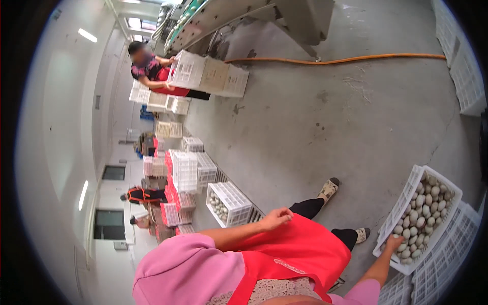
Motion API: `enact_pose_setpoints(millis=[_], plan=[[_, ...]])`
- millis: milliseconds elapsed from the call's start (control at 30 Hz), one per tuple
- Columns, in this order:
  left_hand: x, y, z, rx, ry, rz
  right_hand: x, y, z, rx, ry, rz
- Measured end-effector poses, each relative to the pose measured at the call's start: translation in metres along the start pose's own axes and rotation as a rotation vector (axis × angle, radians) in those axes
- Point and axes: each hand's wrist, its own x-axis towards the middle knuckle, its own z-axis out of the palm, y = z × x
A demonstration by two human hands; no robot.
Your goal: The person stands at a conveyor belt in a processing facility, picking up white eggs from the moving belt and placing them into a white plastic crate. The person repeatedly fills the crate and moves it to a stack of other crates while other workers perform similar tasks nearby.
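My left hand (279,219) hangs in front of my red apron (301,244), its fingers loosely bent and nothing seen in them. At the lower right, my right hand (395,241) is at the near end of a white plastic crate (416,171) full of pale eggs (420,221). Its fingers are over or among the eggs beside the crate's side wall; whether they grip an egg or the wall is not clear. The egg crate rests against or on other white slatted crates (446,251).
A co-worker (156,72) holds a stack of white crates (217,74) near a conveyor machine (213,19). An orange hose (343,60) crosses the concrete floor. Another crate of eggs (230,202) stands by a floor grate (255,213). More crates (467,87) line the upper right; people work farther off.
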Motion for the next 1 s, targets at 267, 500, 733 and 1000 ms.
enact_pose_setpoints(millis=[267, 500, 733, 1000], plan=[[-0.005, -0.04, -0.113, -0.046, 0.031, 0.056, -0.008, 0.035, -0.028, -0.317, -0.006, -0.063], [0.012, 0.025, -0.281, -0.118, 0.089, 0.17, -0.14, -0.197, -0.032, 0.169, -0.205, 0.042], [0.08, 0.236, -0.449, -0.284, 0.26, 0.509, -0.402, -0.872, -0.062, 0.121, -0.124, -1.141], [0.159, 0.596, -0.54, -0.052, 0.408, 1.139, -0.348, -1.221, -0.046, 0.007, 0.656, -1.435]])
